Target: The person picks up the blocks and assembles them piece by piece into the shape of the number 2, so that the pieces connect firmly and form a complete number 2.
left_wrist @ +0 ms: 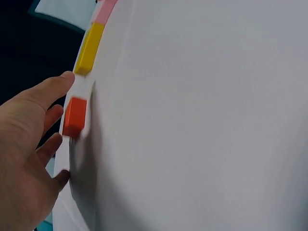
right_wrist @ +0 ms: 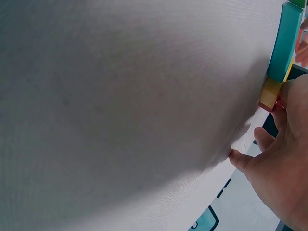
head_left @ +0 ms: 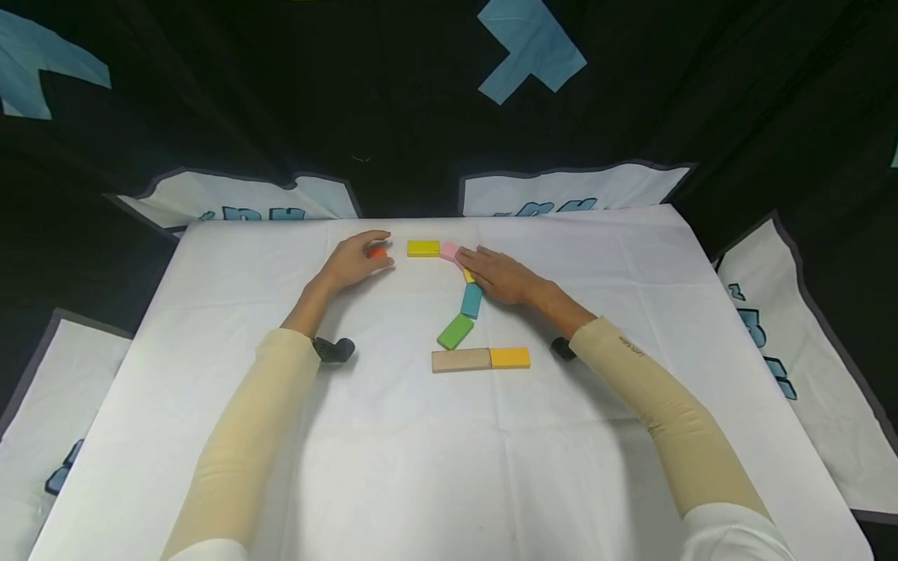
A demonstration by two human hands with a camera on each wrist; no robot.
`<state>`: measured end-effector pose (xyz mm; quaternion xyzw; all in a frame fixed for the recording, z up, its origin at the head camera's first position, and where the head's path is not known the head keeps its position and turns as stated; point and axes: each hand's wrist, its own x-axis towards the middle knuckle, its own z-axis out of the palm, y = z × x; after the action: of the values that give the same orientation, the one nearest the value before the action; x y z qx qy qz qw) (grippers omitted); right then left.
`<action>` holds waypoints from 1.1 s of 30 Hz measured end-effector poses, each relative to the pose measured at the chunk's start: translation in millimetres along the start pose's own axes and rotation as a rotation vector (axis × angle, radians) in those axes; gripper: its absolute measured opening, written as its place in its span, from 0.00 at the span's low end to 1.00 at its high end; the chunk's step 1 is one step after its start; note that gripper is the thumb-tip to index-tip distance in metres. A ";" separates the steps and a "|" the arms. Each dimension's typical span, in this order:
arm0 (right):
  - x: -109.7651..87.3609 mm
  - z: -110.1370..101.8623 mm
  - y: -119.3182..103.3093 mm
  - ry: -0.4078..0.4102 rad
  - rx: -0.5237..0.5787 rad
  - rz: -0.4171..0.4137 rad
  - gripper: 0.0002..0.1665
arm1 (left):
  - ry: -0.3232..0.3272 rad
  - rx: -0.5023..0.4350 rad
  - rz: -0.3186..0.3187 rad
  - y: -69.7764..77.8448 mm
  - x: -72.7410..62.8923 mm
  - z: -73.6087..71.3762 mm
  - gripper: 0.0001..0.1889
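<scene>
My left hand [head_left: 354,261] is spread around a red block [left_wrist: 75,117] near the table's back edge. In the left wrist view its fingers stand apart beside the block, without pinching it. My right hand [head_left: 501,274] lies at the bend of a curved row of blocks, its fingertips touching near a pink block [head_left: 450,250] and partly covering an orange-yellow block [right_wrist: 271,91]. A yellow block [head_left: 423,248] lies left of the pink one. Toward me the row runs on with a teal block [head_left: 471,301] and a green block [head_left: 456,332].
Nearer to me, a tan block [head_left: 461,360] and an orange-yellow block [head_left: 510,358] lie end to end. All stand on a white cloth-covered table [head_left: 393,467]. Dark curtains [head_left: 281,101] hang behind its back edge.
</scene>
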<state>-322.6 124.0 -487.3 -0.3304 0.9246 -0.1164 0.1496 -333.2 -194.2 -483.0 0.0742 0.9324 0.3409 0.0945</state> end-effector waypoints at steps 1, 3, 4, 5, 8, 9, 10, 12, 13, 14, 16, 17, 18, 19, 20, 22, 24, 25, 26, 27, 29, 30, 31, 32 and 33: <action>0.0 0.0 0.1 0.000 0.000 0.000 0.33 | -0.002 -0.008 -0.008 -2.8 -1.5 -1.6 0.32; 0.0 -0.3 -0.2 0.000 0.002 0.000 0.33 | -0.005 -0.016 -0.023 -8.2 -4.4 -4.1 0.32; 0.1 -0.3 -0.1 -0.001 0.003 0.001 0.33 | -0.008 -0.022 -0.030 -10.3 -6.0 -5.2 0.33; 0.2 -0.3 -0.1 -0.003 0.001 0.001 0.33 | -0.011 -0.030 -0.034 -12.0 -8.0 -6.4 0.33; 0.7 0.1 0.2 -0.005 -0.006 0.001 0.33 | -0.007 -0.032 -0.041 -17.4 -12.1 -7.6 0.33; 0.9 0.2 0.4 -0.006 -0.008 0.000 0.33 | -0.005 -0.032 -0.043 -18.9 -13.1 -7.6 0.33; 1.0 0.2 0.4 -0.006 -0.008 0.001 0.33 | -0.002 -0.035 -0.042 -20.0 -13.9 -7.4 0.32; 1.3 0.5 0.7 -0.006 -0.005 0.002 0.33 | 0.011 -0.038 -0.039 -22.3 -14.2 -6.4 0.32; 1.3 0.5 0.9 -0.007 -0.003 0.002 0.33 | 0.019 -0.039 -0.036 -23.0 -14.1 -5.7 0.31; 1.2 0.5 0.8 -0.007 0.000 0.003 0.33 | 0.026 -0.043 -0.034 -23.2 -13.8 -5.1 0.31; 0.9 0.3 0.6 -0.007 0.004 0.004 0.33 | 0.038 -0.049 -0.027 -23.2 -12.8 -3.8 0.30; 1.1 0.1 0.6 -0.007 0.005 0.004 0.33 | 0.045 -0.049 -0.023 -23.1 -12.1 -3.4 0.29; 1.1 0.1 0.6 -0.008 0.005 0.005 0.33 | 0.049 -0.049 -0.021 -23.2 -11.1 -2.8 0.29; 1.1 -0.1 0.5 -0.008 0.005 0.006 0.33 | 0.054 -0.046 -0.020 -22.8 -10.5 -2.4 0.28; 1.0 -0.3 0.4 -0.007 0.005 0.006 0.33 | 0.057 -0.043 -0.020 -22.5 -9.9 -2.2 0.28; 1.1 -0.5 0.3 -0.005 0.005 0.005 0.33 | 0.063 -0.032 -0.022 -22.4 -8.3 -1.2 0.26; 1.1 0.1 0.6 -0.004 0.003 0.002 0.34 | 0.068 -0.025 -0.028 -22.2 -7.4 -0.5 0.25; 1.0 0.3 0.5 -0.003 0.003 0.000 0.34 | 0.071 -0.021 -0.031 -22.0 -7.1 -0.3 0.25; 0.8 0.4 0.4 -0.001 0.004 -0.001 0.34 | 0.072 -0.018 -0.033 -21.9 -6.5 0.2 0.25; 0.8 0.7 0.6 0.000 0.003 -0.003 0.34 | 0.073 -0.014 -0.036 -22.0 -5.9 0.7 0.24; 0.6 0.9 0.5 0.000 0.001 -0.003 0.34 | 0.079 -0.006 -0.041 -22.4 -4.7 1.3 0.23; 0.3 0.6 0.3 0.000 0.002 -0.001 0.34 | 0.080 -0.002 -0.041 -22.5 -4.2 1.6 0.23; 0.2 0.4 0.2 0.001 0.004 0.000 0.34 | 0.080 0.002 -0.040 -22.7 -3.8 1.8 0.23; 0.0 0.2 0.1 0.000 0.005 0.001 0.34 | 0.080 0.006 -0.039 -22.7 -3.6 2.0 0.23; 0.1 0.3 0.2 -0.001 0.003 0.001 0.34 | 0.082 0.008 -0.039 -22.6 -3.4 2.2 0.22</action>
<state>-322.8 124.0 -487.7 -0.3299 0.9245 -0.1173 0.1505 -331.0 -210.6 -498.9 0.0424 0.9381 0.3382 0.0623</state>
